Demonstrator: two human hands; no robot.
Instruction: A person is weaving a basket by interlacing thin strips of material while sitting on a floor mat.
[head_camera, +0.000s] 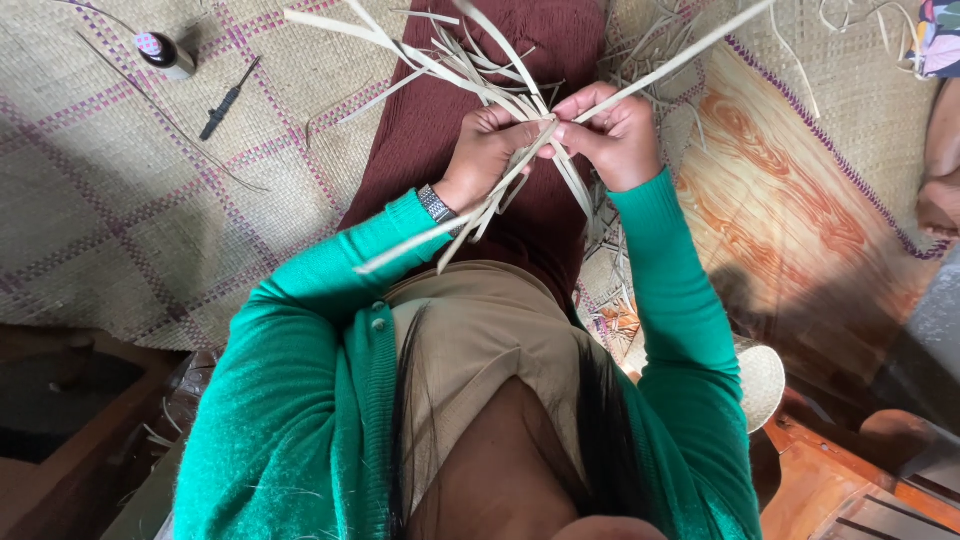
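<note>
Floor: woven mat, tan with purple grid lines; wood-grain sheet at the right. On the mat, upper left: small bottle and a dark tool, near each other, not touching. Loose strip scraps beside the right knee.

Lap: maroon skirt.

Strips: pale flat fibre lengths, held above the lap between both hands, ends fanning away and back toward the body.

Left hand: fingers curled, pinching the crossing strips; watch at the wrist, green sleeve.

Right hand: fingers closed, thumb and forefinger pinching one long strip; touches the left hand.
</note>
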